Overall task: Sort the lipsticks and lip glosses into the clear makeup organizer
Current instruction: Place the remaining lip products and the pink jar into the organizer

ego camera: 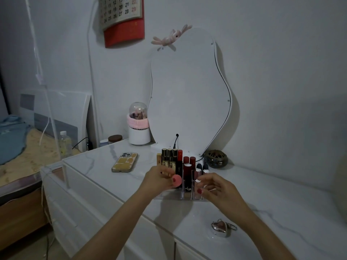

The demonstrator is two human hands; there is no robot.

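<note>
1. While both hands work at the front of the clear makeup organizer (pixel 185 196), it stands on the white marble-pattern worktop (pixel 262 199), just in front of the wavy-edged mirror (pixel 187 94).
2. Left hand (pixel 159 180): fingers curled round a small item with a round pink end (pixel 176 181), held at the organizer's front left. Whether it is a lipstick or a gloss, cannot tell.
3. Right hand (pixel 216 188): fingers curled at the organizer's front right, fingertips close to a pale-capped tube (pixel 197 177). Cannot tell whether it pinches the tube or only touches it.
4. Organizer contents: gold-and-black lipsticks (pixel 169 158) in the rear left slots, red tubes (pixel 189 163) at centre, dark-capped glosses (pixel 202 167) at right. Most slots look filled; judged near the end of the sort.
5. Elsewhere: phone (pixel 124 162) lies left of the organizer; a bronze pot (pixel 216 158) sits just to its right; a heart-shaped silver case (pixel 221 227) lies well in front of it.
6. Risks, judged:
   - Tubes stand tall and tightly packed; a knuckle brushing one while seating the pink item could tip its neighbours.
   - Downward push at the front edge may slide the light organizer on the glossy worktop.
   - Dim light and clear dividers make slot edges hard to read, so the item may catch a wall.
   - A round item that slips could roll off the worktop.
</note>
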